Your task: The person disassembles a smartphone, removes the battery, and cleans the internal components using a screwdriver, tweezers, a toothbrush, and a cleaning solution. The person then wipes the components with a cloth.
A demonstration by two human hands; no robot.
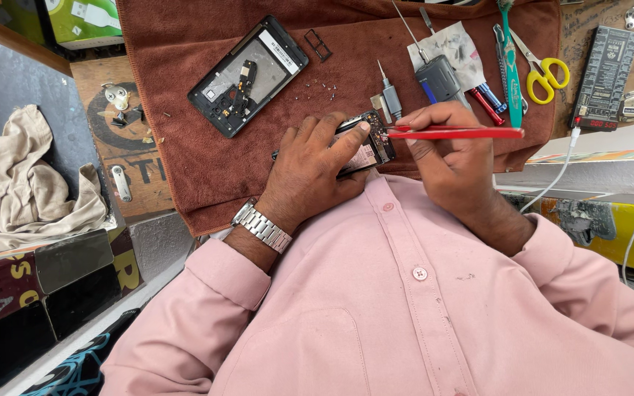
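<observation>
My left hand, a metal watch on its wrist, presses down on a small opened phone body whose circuit parts show, with thumb and fingers over its left part. My right hand grips red tweezers, their tips pointing left to the phone's upper right edge. Both hands rest on a brown towel spread over the bench. A second phone shell, open with its inner parts bare, lies on the towel up and to the left.
On the towel lie a small card tray, tiny screws, a grey screwdriver, a grey tool and red and blue drivers. Yellow scissors, a green brush and a black board sit at right. A beige cloth lies left.
</observation>
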